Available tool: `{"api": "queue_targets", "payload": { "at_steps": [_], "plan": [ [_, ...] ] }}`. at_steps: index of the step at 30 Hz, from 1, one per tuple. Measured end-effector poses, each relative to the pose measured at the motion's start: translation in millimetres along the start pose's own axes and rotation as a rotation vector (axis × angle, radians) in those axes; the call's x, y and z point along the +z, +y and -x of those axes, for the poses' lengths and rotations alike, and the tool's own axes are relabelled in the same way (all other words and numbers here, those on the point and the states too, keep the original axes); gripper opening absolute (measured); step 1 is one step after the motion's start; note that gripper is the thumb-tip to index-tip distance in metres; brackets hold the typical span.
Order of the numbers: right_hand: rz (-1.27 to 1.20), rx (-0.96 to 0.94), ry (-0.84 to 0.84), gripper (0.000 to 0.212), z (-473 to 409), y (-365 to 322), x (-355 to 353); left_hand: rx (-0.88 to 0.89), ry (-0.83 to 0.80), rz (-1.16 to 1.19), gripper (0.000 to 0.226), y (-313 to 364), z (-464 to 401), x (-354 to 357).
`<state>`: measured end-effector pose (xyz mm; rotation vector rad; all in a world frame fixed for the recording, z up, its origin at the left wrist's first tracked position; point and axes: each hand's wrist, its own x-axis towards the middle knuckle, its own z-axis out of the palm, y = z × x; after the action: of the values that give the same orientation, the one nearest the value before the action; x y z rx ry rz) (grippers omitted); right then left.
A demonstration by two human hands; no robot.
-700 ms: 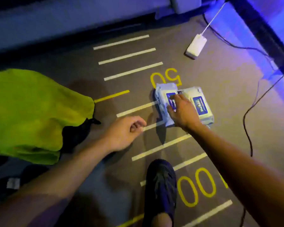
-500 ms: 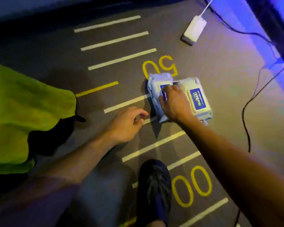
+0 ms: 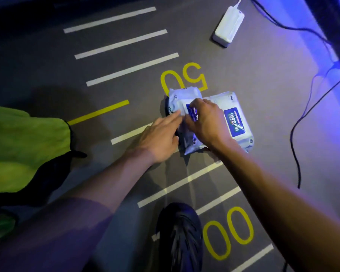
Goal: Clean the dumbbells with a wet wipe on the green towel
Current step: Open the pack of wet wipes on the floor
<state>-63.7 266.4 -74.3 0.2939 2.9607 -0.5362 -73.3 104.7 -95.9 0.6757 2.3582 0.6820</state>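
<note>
The green towel (image 3: 22, 146) is lying at nine o'clock on the floor (image 3: 263, 91). My left hand (image 3: 159, 140) is reaching in with straight fingers touching the near wet wipe pack (image 3: 185, 101). My right hand (image 3: 206, 120) is pinching that pack's blue flap. A second pack (image 3: 236, 118) is lying just beside it at three o'clock.

Two white wipe packs (image 3: 230, 118) side by side on floor; green towel (image 3: 22, 150) crumpled left.
</note>
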Motion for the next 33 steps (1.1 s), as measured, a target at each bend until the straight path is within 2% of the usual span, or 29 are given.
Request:
{"api": "queue_targets", "payload": {
  "at_steps": [4, 8, 10, 12, 15, 18, 21, 25, 28, 31, 33],
  "plan": [
    [-0.057, 0.004, 0.002, 0.02, 1.3, 1.8, -3.4, -0.03, 0.008, -0.018, 0.061, 3.0, -7.0, 1.1],
    [-0.272, 0.122, 0.107, 0.017, 6.5, 13.5, -10.6, -0.023, 0.011, -0.043, 0.054, -0.1, -10.8, 1.0],
    [-0.346, 0.155, 0.137, 0.027, 11.0, 21.7, -14.1, -0.024, 0.048, -0.023, 0.046, -0.1, -13.5, -1.6],
    [-0.361, 0.118, 0.142, 0.048, 15.1, 27.7, -13.7, -0.029, 0.116, -0.012, 0.037, 4.5, -17.7, -6.9],
    [-0.22, 0.049, 0.213, 0.058, 19.4, 36.3, -4.7, 0.007, 0.224, -0.025, 0.032, 15.0, -24.4, -13.6],
    [0.006, 0.057, 0.253, 0.039, 18.5, 48.7, 3.9, 0.044, 0.278, -0.014, 0.033, 22.6, -31.4, -15.1],
    [0.115, 0.077, 0.24, 0.017, 20.1, 56.8, 11.3, 0.032, 0.246, -0.087, 0.035, 27.2, -39.6, -15.1],
    [0.102, 0.089, 0.221, 0.019, 23.8, 56.2, 16.8, 0.042, 0.26, -0.203, 0.047, 34.2, -51.2, -15.0],
    [0.082, 0.057, 0.244, 0.014, 24.2, 55.2, 12.3, 0.065, 0.288, -0.268, 0.032, 37.2, -59.3, -16.5],
    [0.099, -0.066, 0.279, 0.015, 20.7, 52.0, 7.5, 0.049, 0.337, -0.201, 0.027, 32.4, -65.2, -17.7],
    [0.111, -0.107, 0.239, 0.017, 15.8, 48.4, 6.8, 0.011, 0.33, -0.132, 0.026, 27.9, -69.6, -16.7]
  ]
}}
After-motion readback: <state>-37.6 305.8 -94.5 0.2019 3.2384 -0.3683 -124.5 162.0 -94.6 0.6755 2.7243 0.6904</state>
